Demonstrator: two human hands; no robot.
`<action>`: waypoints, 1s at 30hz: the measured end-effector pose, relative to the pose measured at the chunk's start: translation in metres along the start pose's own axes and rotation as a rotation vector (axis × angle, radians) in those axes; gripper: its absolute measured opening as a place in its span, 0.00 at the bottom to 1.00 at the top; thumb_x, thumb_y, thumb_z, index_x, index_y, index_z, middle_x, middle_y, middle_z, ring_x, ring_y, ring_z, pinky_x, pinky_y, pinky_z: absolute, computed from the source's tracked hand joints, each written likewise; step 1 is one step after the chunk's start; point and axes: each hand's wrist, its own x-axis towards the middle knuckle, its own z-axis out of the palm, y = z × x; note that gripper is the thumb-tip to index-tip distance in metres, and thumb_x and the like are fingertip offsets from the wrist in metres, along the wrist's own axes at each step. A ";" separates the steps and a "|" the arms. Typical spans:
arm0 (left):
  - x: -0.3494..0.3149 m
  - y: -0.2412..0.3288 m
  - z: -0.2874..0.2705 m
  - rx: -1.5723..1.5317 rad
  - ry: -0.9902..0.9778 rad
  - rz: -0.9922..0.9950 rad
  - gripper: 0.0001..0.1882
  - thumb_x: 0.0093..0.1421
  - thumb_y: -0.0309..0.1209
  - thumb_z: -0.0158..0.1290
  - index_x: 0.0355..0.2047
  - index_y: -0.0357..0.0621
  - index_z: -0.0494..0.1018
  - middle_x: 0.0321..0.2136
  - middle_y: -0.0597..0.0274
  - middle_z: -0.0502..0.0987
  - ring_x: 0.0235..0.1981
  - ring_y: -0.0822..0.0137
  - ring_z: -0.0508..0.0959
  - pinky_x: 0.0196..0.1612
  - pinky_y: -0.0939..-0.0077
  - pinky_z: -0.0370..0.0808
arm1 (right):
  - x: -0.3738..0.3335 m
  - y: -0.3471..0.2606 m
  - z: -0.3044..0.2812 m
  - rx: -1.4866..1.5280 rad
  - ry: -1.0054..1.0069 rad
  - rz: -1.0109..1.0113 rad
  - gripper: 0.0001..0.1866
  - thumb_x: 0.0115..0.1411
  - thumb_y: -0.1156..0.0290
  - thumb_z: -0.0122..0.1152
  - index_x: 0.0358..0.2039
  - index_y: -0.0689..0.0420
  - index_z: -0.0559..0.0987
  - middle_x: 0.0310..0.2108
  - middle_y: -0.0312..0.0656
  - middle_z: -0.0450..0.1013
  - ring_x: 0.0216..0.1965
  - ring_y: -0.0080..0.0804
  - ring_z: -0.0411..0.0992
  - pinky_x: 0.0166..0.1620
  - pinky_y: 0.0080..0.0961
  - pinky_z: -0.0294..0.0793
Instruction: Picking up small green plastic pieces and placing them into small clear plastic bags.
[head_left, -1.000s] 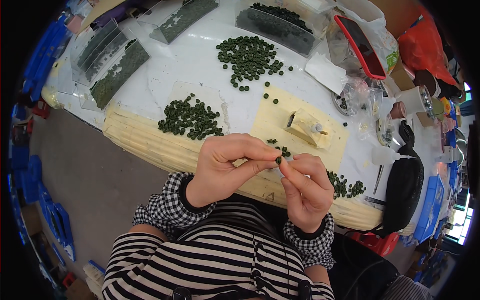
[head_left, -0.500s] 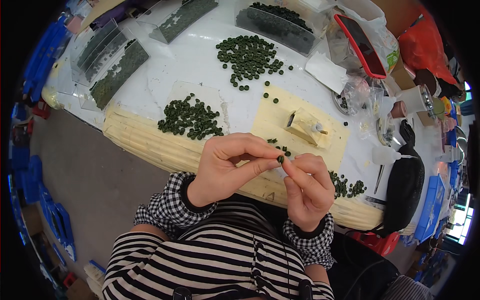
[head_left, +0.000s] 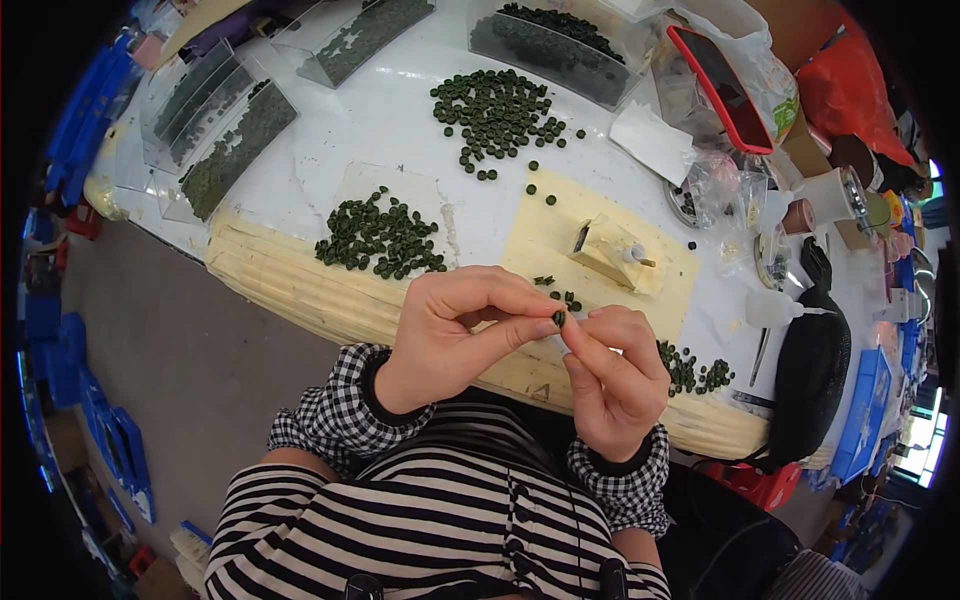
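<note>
A small dark green round piece (head_left: pixel 559 319) is held up between the fingertips of both hands, above the near edge of the table. My left hand (head_left: pixel 435 335) pinches it between thumb and forefinger. From the other side, my right hand (head_left: pixel 620 375) presses its fingertips against the piece, the other fingers curled in. Just beyond the fingertips, a few similar green pieces (head_left: pixel 572 303) lie on a cream sheet (head_left: pixel 535 225). A heap of narrower green pieces (head_left: pixel 375 240) sits beyond my left hand. More green pieces (head_left: pixel 690 372) lie by my right wrist.
A cream-wrapped block (head_left: pixel 615 255) with a small nozzle stands on the sheet. Farther off are a large green pile (head_left: pixel 495 110) and clear trays (head_left: pixel 545 55) of pieces. At right are a red-cased phone (head_left: pixel 722 90), a white squeeze bottle (head_left: pixel 770 310), tweezers (head_left: pixel 760 355) and a black pouch (head_left: pixel 812 375).
Both hands keep their hold on the green piece. The right fingertips and the piece have shifted very slightly to the left; otherwise little differs.
</note>
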 end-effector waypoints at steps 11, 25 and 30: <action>0.001 -0.003 0.000 0.005 -0.004 0.012 0.09 0.59 0.18 0.58 0.41 0.34 0.79 0.37 0.53 0.81 0.38 0.69 0.81 0.42 0.80 0.78 | 0.000 0.000 0.002 0.031 0.025 0.025 0.17 0.51 0.82 0.67 0.44 0.61 0.83 0.32 0.40 0.75 0.31 0.34 0.71 0.36 0.28 0.71; 0.002 0.000 0.005 0.451 0.080 0.362 0.13 0.51 0.16 0.63 0.38 0.35 0.79 0.34 0.55 0.82 0.33 0.64 0.82 0.35 0.77 0.78 | -0.004 -0.002 -0.002 -0.041 0.103 0.056 0.18 0.49 0.86 0.65 0.43 0.64 0.83 0.32 0.42 0.74 0.31 0.35 0.72 0.36 0.28 0.72; 0.000 -0.003 0.004 0.484 0.079 0.441 0.15 0.49 0.16 0.63 0.38 0.36 0.78 0.34 0.56 0.82 0.32 0.63 0.82 0.34 0.76 0.78 | -0.004 -0.002 -0.002 -0.051 0.109 0.067 0.18 0.49 0.86 0.65 0.42 0.64 0.83 0.32 0.43 0.74 0.32 0.36 0.72 0.36 0.28 0.72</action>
